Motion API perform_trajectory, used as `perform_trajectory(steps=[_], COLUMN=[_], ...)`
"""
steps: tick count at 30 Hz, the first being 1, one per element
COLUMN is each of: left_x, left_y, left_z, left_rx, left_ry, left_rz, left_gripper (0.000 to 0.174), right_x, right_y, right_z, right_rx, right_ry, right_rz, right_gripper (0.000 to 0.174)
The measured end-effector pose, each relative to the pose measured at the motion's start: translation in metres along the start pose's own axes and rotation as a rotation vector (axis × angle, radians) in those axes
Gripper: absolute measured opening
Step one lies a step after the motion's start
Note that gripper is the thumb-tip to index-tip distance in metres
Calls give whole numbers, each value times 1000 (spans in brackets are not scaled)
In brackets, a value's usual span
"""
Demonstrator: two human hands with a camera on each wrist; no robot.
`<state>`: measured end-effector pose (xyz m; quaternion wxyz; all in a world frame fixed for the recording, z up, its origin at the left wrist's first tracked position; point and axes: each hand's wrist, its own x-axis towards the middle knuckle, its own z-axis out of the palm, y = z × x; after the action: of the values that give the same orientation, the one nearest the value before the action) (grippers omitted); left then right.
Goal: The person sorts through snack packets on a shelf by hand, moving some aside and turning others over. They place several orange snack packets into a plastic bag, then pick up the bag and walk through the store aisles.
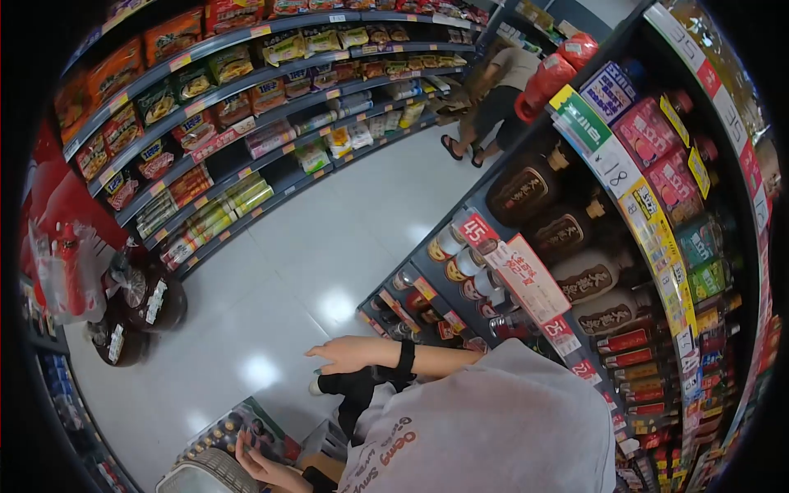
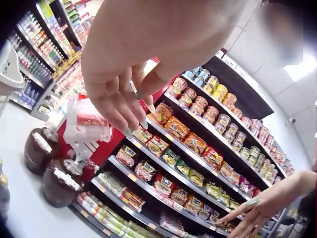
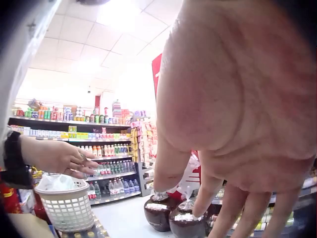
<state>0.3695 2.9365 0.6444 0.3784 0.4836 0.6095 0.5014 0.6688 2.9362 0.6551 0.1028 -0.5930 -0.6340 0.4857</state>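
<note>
My left hand (image 1: pixel 267 467) (image 2: pixel 124 84) is held in the air beside the rim of a pale lattice basket (image 1: pixel 177 478) (image 3: pixel 67 206), fingers loosely bent, a ring on one, gripping nothing. Farther forward, my right hand (image 1: pixel 353 355) (image 3: pixel 237 119) reaches out with extended fingers above the floor, also holding nothing. A dark band circles the right wrist. In the right wrist view, large dark jars (image 3: pixel 159 213) show beyond the fingers. Neither hand touches any goods.
Curved shelves of packaged noodles (image 1: pixel 197 131) run along the far side. A shelf with bottles (image 1: pixel 583 279) and price tags stands close on the right. Dark jars (image 1: pixel 156 302) sit on the floor at left. Another person (image 1: pixel 497 82) is at the aisle's far end.
</note>
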Motion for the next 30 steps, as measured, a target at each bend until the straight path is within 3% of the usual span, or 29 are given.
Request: perform_trajectory(steps=[3, 8, 9, 11, 14, 17, 19, 20, 24, 25, 27, 29, 30], left_x=[-4, -18, -21, -29, -38, -42, -41, -39, -38, -43, -66, -94, -105], left_y=[11, 2, 9, 24, 37, 47, 65, 80, 151, 163, 181, 221, 246], left_z=[-8, -40, -43, -55, -77, -99, -117, -133, -216, -241, -284, -294, -287], left_rx=[32, 68, 54, -28, -42, -106, -195, -33, 364, 627, 773, 875, 885], left_ry=[-66, 68, 105, 148, 278, 395, 487, 503, 696, 754, 858, 943, 969], left_rz=[-2, -34, -13, -72, -76, 3, 37, 165, 390, 482, 457, 398, 459], left_gripper=[28, 29, 27, 26, 23, 21, 22, 24, 33, 34, 39, 41, 43], right_x=[-7, -3, 0, 13, 24, 26, 27, 24, 4, 0, -3, -5, -7], right_y=[10, -27, -27, -29, -86, -156, -190, -207, -271, -284, -304, -320, -330], right_z=[16, 13, 16, 27, 0, -24, -44, -52, -77, -83, -93, -96, -99], right_rx=[9, -31, -55, -28, 109, 366, 379, 360, 126, 9, -14, -72, -74], right_ry=[30, -144, -177, -9, -187, -255, -306, -379, -361, -357, -446, -464, -493], right_rz=[-41, 57, 22, -243, -326, -495, -650, -680, -916, -1011, -1042, -1119, -1133], right_gripper=[51, 49, 49, 46, 36, 27, 23, 23, 23, 24, 25, 28, 28])
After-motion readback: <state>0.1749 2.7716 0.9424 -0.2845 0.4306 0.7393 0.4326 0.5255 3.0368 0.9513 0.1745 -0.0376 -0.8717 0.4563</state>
